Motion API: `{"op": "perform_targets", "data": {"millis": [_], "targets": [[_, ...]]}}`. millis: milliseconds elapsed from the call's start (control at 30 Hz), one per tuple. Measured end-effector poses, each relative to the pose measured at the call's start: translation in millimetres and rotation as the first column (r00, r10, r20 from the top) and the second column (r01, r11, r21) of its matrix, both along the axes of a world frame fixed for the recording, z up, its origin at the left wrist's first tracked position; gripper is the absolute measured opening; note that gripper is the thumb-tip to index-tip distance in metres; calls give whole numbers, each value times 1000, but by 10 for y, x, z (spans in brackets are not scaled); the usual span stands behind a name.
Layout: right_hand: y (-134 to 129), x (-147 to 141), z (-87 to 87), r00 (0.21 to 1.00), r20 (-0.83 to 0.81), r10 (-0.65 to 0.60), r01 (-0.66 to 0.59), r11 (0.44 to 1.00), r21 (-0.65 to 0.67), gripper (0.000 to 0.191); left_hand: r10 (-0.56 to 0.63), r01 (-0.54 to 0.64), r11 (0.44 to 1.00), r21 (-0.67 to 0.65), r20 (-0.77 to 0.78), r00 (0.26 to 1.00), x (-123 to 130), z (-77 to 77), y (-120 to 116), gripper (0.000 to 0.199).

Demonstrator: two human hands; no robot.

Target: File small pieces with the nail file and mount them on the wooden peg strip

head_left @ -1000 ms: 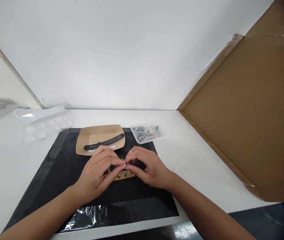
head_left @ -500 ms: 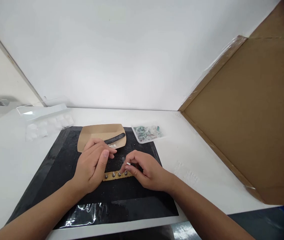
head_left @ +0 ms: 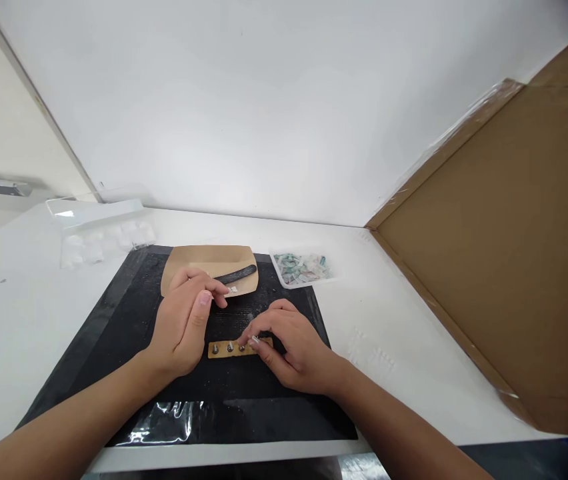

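Observation:
My right hand pinches a small white piece between thumb and finger; its exact kind is too small to make out. Directly under those fingers lies a narrow yellowish strip with several small metal studs standing in a row, its right part partly covered by the hand. My left hand rests over the near edge of a tan cardboard tray, fingers loosely stretched and thumb apart, holding nothing visible. Near its fingertips, small white pieces lie in the tray beside a dark flat stick.
A black mat lies under the work. Behind it to the right stands a white tub of small greenish and clear bits. Clear plastic packaging sits at the back left. Faint clear pieces lie at right, before a cardboard panel.
My right hand has lowered the white piece toward the strip and tipped it. The left hand's fingers have shifted slightly back. The whole view has moved a little.

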State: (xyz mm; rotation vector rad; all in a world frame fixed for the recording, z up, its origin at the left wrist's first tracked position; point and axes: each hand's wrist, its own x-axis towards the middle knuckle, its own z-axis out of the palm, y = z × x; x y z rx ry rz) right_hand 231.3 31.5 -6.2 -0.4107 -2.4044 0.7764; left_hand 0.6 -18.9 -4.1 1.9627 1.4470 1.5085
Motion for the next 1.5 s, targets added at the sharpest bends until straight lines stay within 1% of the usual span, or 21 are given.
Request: {"op": "perform_targets", "data": {"millis": [100,267,333,533,667,800,867,967,1100,1167,1233,1333,1433,1500], "targets": [[-13,-24,17,1000,-17,5,-6,1000,-6,13,7,-7,1000,-15,26,1000,-3,-11,-2,40],[-14,-64,10,997,64,31,-33,999,34,11,8,-7,1000,-27,55,998,2,-29,-2,36],[-10,-64,-3,997,72,30,-33,999,39,11,10,-7,999,-36,75,997,6,-37,2,36],[-36,-67,-2,1000,-18,5,-5,999,42,18,30,-24,999,-43,151,988,12,-73,12,31],[-81,-128,-9,997,60,46,-51,996,73,18,26,-14,998,-63,202,979,21,-95,10,28],[-106,-171,-27,989,144,35,-51,993,111,13,30,-14,998,-69,224,974,31,-101,12,27],[-109,-174,-27,991,133,25,-43,990,132,15,22,-4,997,-77,232,972,31,-100,14,26],[-109,-165,-20,998,59,23,-31,989,147,19,-4,26,996,-89,239,971,27,-100,13,26],[-90,-140,-12,998,-54,23,-15,988,152,18,-17,35,995,-92,193,981,23,-84,4,20],[-71,-118,-10,995,-101,3,12,989,145,19,-33,47,995,-87,153,988,25,-57,-2,16],[-49,-92,-10,990,-135,-34,50,993,111,19,-64,70,995,-65,97,993,28,-17,-8,14],[-21,-56,-11,980,-174,-93,103,994,44,16,-121,121,993,2,-18,992,33,48,-16,14],[-3,-33,-26,963,-203,-176,178,984,-11,13,-152,165,982,91,-136,979,38,93,-25,20],[4,-27,-45,949,-204,-241,234,970,-62,11,-157,186,971,148,-187,970,44,109,-28,25]]}}
